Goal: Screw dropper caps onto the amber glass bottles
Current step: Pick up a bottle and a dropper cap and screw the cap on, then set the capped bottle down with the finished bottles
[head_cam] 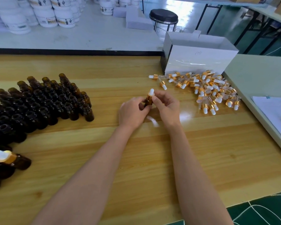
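- I see a white cardboard box (198, 62) at upper right, standing on the wooden desk (136, 159).
- A black round stool (163, 16) sits at top centre, beyond the desk.
- Stacked white tubs (47, 15) fill my upper left.
- White papers (276, 111) lie at the right edge.
- Green floor (258, 211) shows at lower right.

Wooden table (201, 159), black stool (163, 16), white bench (79, 38), green floor (266, 211)
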